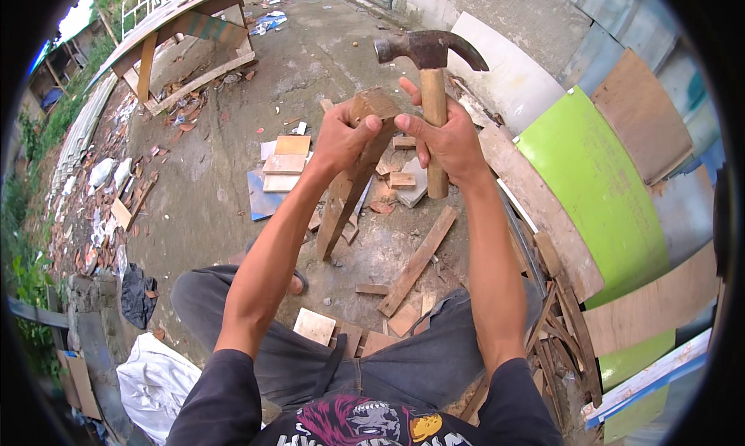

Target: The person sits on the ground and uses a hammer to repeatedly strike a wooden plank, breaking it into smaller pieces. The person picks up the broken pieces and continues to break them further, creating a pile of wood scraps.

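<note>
My left hand (345, 139) is closed round the upper end of a wooden plank (347, 194), which slants down toward the concrete floor in front of me. In my right hand (456, 143) is a claw hammer (428, 50), its wooden handle upright and its dark metal head above the fist. The hammer's claw points right and its striking face left. My right thumb reaches over to the plank's top end, close beside my left thumb. Whether a nail sits between the thumbs cannot be made out.
Beyond the plank lie small wood blocks and flat square pieces (284, 163). A loose wooden strip (419, 261) rests before my knees. Sheets, including a green panel (594, 190), lean along the right. A wooden table (174, 27) stands far left; a white sack (157, 388) lies near left.
</note>
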A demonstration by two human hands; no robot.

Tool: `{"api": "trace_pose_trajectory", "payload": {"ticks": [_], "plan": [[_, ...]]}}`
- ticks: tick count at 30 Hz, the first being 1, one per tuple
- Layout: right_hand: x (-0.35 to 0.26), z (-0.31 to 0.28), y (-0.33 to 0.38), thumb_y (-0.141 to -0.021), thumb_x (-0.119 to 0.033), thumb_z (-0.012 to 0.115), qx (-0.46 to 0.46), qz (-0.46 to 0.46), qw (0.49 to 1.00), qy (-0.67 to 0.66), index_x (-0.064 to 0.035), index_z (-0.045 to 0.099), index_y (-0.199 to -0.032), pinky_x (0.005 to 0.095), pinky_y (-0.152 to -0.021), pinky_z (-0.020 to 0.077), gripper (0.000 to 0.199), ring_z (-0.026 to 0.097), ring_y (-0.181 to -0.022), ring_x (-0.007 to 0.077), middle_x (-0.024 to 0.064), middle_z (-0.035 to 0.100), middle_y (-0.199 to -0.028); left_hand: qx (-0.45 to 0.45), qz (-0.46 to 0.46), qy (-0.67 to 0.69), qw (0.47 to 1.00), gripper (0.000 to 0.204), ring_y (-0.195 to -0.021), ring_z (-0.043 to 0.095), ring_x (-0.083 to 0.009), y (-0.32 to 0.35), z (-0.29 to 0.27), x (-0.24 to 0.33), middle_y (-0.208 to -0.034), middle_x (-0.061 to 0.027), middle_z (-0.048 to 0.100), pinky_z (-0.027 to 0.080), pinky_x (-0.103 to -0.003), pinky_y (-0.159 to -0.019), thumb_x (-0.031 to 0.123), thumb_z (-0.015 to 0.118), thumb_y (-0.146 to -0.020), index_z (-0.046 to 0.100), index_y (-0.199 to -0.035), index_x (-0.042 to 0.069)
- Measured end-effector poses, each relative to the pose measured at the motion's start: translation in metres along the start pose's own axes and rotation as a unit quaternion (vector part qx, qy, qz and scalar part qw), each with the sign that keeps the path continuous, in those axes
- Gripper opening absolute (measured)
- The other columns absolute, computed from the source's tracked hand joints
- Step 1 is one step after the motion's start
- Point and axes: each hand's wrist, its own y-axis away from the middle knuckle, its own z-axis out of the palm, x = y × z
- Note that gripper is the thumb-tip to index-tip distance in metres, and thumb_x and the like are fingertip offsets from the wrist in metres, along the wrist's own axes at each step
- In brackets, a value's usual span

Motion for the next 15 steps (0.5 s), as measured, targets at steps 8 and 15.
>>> {"api": "trace_pose_trajectory", "payload": {"ticks": [8,15], "plan": [[0.024,-0.026,0.060,-0.091,-0.033,0.068,0.162,0.066,0.982,0.068,-0.0005,0.056,-0.099,0.0221,-0.037,0.0384,0.036,0.048,-0.042,0.0058,0.0018,0.055,-0.070,0.240,0.049,-0.028,0.969,0.051,-0.071,0.055,-0.0079,0.016,0.013,0.035,-0.079,0.0002,0.063,0.047,-0.025,-0.064,0.048,0.079,-0.079,0.063,-0.090,0.001],[0.017,-0.020,0.091,-0.096,-0.026,0.058,0.196,0.056,0.977,0.068,0.0007,0.054,-0.104,0.0228,-0.038,0.0390,0.028,0.048,-0.043,0.0063,0.0007,0.052,-0.066,0.271,0.087,-0.008,0.959,0.052,-0.078,0.058,-0.0103,0.023,0.057,0.030,-0.089,-0.0029,0.063,0.049,-0.026,-0.068,0.040,0.083,-0.078,0.057,-0.100,0.001]]}}
